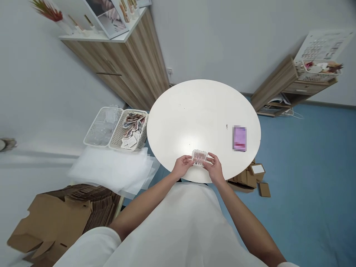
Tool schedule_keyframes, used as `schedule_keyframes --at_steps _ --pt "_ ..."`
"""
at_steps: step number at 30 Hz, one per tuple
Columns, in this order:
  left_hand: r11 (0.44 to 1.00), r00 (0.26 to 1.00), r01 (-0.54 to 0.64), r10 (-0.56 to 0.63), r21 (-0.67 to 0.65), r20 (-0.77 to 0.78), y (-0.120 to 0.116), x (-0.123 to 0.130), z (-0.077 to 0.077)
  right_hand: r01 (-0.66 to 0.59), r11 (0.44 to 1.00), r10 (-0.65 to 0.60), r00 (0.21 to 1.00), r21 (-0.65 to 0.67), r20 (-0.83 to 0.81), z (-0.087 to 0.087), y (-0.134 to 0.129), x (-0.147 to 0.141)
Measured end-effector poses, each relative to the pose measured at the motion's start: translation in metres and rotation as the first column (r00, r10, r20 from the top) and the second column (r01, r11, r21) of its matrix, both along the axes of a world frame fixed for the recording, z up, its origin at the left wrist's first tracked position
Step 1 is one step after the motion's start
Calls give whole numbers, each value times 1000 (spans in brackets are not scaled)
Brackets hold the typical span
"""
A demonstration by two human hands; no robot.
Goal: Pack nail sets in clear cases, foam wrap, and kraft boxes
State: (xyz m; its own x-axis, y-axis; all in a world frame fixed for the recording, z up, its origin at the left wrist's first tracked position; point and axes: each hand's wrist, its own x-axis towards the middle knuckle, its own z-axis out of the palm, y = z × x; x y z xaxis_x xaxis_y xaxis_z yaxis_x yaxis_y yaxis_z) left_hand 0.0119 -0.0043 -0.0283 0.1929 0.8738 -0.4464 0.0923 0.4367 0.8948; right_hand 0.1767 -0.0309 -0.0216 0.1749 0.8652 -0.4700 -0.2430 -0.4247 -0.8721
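A small clear plastic case (199, 157) with pinkish, nail-shaped pieces in rows is held near the front edge of the round white table (205, 107). My left hand (183, 165) grips its left side, fingers closed on the rim. From the right, my right hand (214, 167) holds the opposite side between thumb and fingers. The case looks level and close to the tabletop; whether it touches the table I cannot tell. What the pieces are exactly is too small to make out.
A purple item (240, 139), blurred out, lies on the table's right side. Left of the table stand a white basket of printed cards (114, 142) and a basket of clear bags (96, 128). White sheets (108, 167), flat cardboard boxes (55, 218) and a wooden cabinet (133, 63) are nearby.
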Motion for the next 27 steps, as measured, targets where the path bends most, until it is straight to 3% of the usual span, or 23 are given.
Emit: schedule_keyframes --at_steps 5,10,15,19,27 --pt "990 994 17 -2 142 -110 1 -24 -9 12 999 -12 1000 -36 -6 -13 14 -33" --pt "987 980 -58 84 147 -178 15 -68 -16 -40 997 40 999 -59 2 -18 43 -89" --pt "978 932 -153 190 140 -308 46 -120 -23 -187 982 189 979 -34 79 -17 80 -146" --pt "976 929 -195 215 96 -302 74 -152 -33 -277 957 288 940 -82 180 -28 109 -181" --pt "980 924 -186 201 77 -327 123 -185 -51 -336 930 366 878 -149 309 -50 162 -223"
